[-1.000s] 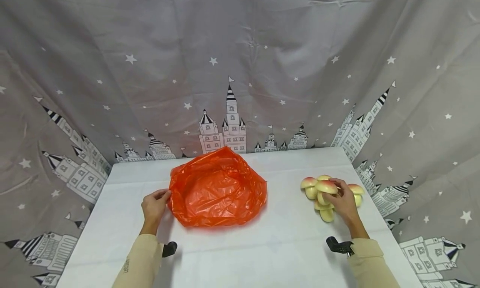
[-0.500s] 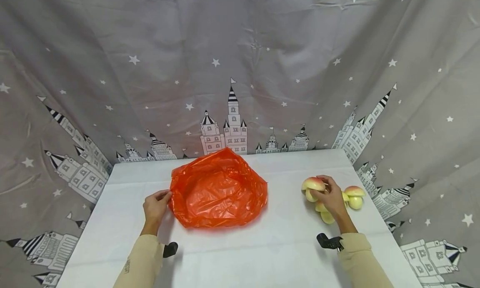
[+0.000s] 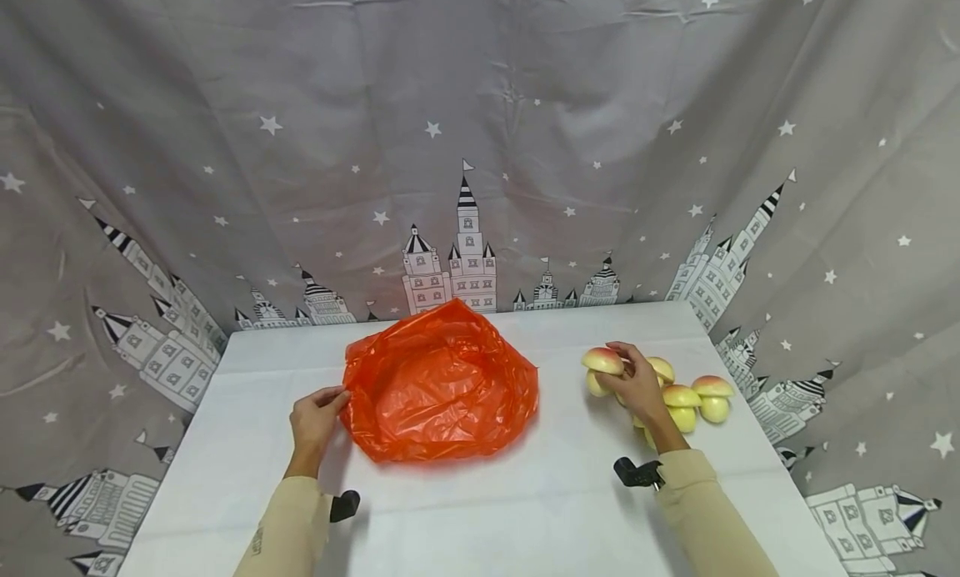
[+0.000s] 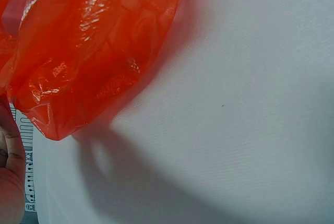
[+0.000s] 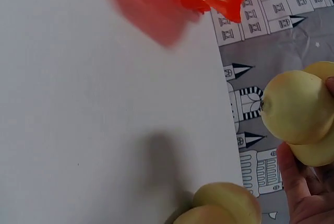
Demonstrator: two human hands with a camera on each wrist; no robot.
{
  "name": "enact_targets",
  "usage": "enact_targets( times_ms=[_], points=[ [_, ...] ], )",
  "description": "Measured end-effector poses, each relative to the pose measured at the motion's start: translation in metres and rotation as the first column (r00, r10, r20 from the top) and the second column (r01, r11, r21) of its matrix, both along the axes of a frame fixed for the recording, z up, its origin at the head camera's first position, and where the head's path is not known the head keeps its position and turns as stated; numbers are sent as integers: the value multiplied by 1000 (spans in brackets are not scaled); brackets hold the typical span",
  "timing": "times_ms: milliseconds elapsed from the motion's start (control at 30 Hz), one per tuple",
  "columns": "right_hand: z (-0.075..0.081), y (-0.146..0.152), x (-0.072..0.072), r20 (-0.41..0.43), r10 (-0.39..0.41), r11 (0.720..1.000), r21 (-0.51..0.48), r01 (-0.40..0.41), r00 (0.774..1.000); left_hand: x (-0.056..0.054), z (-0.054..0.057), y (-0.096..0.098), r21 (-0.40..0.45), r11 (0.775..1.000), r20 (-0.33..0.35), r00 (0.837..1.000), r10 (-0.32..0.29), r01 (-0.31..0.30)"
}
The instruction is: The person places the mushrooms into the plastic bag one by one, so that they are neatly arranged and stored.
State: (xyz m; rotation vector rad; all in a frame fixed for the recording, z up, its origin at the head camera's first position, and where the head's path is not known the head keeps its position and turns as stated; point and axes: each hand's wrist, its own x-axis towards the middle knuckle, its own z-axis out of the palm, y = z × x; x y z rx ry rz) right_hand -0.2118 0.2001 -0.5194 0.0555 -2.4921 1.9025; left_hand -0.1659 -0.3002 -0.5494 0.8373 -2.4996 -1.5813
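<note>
A red plastic bag [image 3: 450, 445] lies on the table with its wide mouth facing up. My left hand [image 3: 317, 417] pinches the bag's left rim between thumb and fingers; that hand shows only partly in the left wrist view. At the right, my right hand [image 3: 639, 389] grips a toy mushroom [image 3: 602, 361] with a yellow stem and reddish cap. In the right wrist view this mushroom [image 5: 297, 109] appears raised, its rounded stem toward the camera. Several similar mushrooms [image 3: 682, 398] are grouped on the table behind and beside the right hand, some partly hidden by it.
A white cloth covers the table [image 3: 480, 519]. Behind and around it hangs a grey curtain [image 3: 525, 143] printed with castles and stars. A black wrist mount [image 3: 637, 472] sticks out from the right sleeve, and a similar mount [image 3: 345, 506] from the left.
My right hand has moved left with the mushroom, away from the others, uncovering more of the group. The left hand keeps its pinch on the bag's rim.
</note>
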Motion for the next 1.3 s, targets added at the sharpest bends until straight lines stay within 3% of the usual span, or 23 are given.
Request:
enact_targets(
  times_ms=[33,333,533,600,733,800,900,1000,1133,1300],
  points=[
    [0,-2,-1,-6,8,1000,-2,-8,1000,2,7,4,12,1000,1,1000,17,-17],
    [0,-21,-11,-47,60,998,28,-58,997,-2,-7,-4,-7,1000,26,1000,15,-14],
    [1,-32,-16,-86,80,996,34,-77,993,-1,2,0,21,999,13,1000,27,-27],
    [3,-36,-17,-87,92,996,27,-90,992,-4,-4,-3,32,999,10,1000,27,-27],
    [5,-44,-18,-70,86,996,19,-85,994,-18,-44,-21,-42,999,18,999,34,-33],
    [6,-47,-19,-66,80,996,31,-79,995,-25,-62,-31,-65,998,10,1000,8,-7],
    [4,-53,-21,-60,71,997,37,-69,996,-31,-79,-37,-67,998,0,1000,19,-19],
    [2,-58,-23,-70,74,995,67,-69,995,-33,-81,-37,-60,998,0,1000,27,-27],
    [4,-66,-24,-79,70,993,98,-62,994,-32,-76,-34,-66,998,9,1000,27,-26],
    [10,-78,-24,-51,65,996,66,-61,997,-30,-70,-31,-44,999,21,1000,16,-16]
  ],
)
